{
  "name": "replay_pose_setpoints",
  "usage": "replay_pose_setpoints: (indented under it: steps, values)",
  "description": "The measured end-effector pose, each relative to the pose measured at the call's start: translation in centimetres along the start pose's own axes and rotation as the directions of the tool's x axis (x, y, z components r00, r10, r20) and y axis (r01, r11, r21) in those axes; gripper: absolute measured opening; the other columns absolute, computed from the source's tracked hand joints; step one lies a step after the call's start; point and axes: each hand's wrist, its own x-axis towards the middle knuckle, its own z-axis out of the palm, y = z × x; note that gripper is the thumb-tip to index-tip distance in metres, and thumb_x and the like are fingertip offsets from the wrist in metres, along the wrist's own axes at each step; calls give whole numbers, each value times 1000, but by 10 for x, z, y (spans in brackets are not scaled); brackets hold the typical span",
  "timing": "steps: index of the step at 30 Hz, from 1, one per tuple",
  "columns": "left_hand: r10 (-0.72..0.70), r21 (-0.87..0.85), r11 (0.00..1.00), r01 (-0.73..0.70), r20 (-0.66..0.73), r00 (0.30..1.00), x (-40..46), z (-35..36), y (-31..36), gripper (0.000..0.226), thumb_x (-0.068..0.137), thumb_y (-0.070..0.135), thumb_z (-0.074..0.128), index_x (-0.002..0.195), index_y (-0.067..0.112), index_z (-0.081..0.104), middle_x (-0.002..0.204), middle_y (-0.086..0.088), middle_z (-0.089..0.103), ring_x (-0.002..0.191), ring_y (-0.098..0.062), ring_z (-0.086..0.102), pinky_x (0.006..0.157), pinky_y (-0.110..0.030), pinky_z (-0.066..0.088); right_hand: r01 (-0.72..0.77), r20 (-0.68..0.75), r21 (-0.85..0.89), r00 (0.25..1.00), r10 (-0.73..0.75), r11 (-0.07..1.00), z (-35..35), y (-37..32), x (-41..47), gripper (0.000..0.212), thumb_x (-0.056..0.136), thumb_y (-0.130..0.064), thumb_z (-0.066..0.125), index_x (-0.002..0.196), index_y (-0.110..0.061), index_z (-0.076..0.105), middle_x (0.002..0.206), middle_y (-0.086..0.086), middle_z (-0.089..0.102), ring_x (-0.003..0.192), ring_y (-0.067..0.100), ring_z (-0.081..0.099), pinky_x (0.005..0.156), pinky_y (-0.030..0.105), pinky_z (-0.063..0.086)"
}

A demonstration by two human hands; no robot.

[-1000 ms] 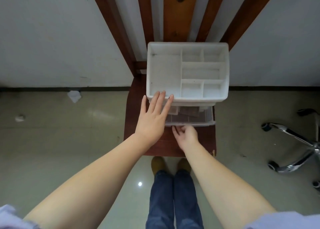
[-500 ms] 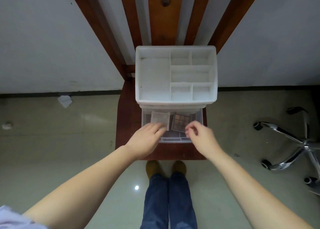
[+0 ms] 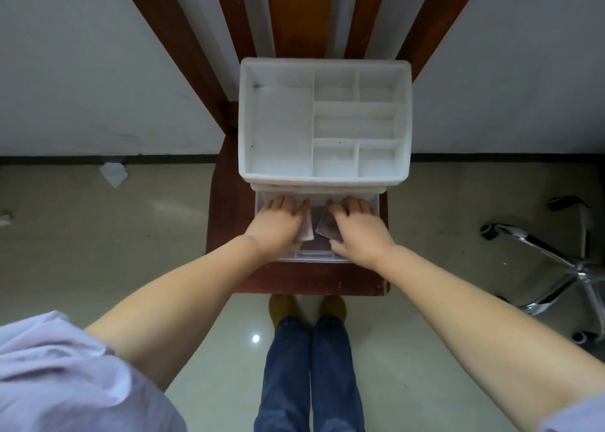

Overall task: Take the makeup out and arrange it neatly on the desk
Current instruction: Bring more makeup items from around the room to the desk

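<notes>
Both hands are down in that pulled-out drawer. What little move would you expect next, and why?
Probably lifting both hands straight up and out. The left hand grips a pale flat packet and the right hand a darker flat palette, both still inside the open clear drawer under the white organizer. Nothing seems to block the way up.

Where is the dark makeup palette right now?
In the head view, the dark palette sits tilted in the open drawer under the white organizer, gripped by the right hand.
</notes>
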Motion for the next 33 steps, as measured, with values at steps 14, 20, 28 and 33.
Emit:
replay_pose_setpoints:
  steps: [14, 20, 28, 33]
  values:
    - [123, -556, 808, 194, 481, 868, -76, 4, 13, 87, 84, 49, 59, 150, 12, 16, 133, -13, 50, 118, -23, 51, 91, -25, 40, 19, 508, 280, 845, -165, 960, 17, -12, -66, 93, 84, -48, 58, 151, -18, 0, 141, 12, 37, 126, 27, 40, 99, 33, 39]
    - [37, -597, 763, 248, 423, 905, -44, -5, 12, 102, 83, 49, 62, 150, 20, -9, 146, -19, 32, 131, -32, 40, 104, -35, 38, 28, 378, 151, 922, -84, 988, -2, 5, -27, 93, 84, -51, 56, 151, -18, 2, 145, 14, 34, 132, 31, 35, 111, 43, 28]
    - [-47, -488, 854, 178, 268, 962, -7, -40, -9, 87, 80, 40, 66, 147, 18, 15, 125, -13, 53, 116, -31, 50, 89, -39, 48, 17, 289, 145, 955, -59, 989, -36, 14, 14, 82, 78, -42, 64, 145, -21, 21, 136, 13, 45, 120, 31, 47, 94, 39, 47]
    - [-126, -444, 866, 230, 253, 959, -61, -34, 8, 87, 82, 42, 63, 150, 21, 13, 135, -15, 38, 124, -33, 39, 96, -43, 43, 103, 183, 58, 977, -112, 993, -30, -16, -26, 72, 80, -35, 65, 139, -15, 30, 132, 13, 40, 120, 31, 40, 95, 42, 44]
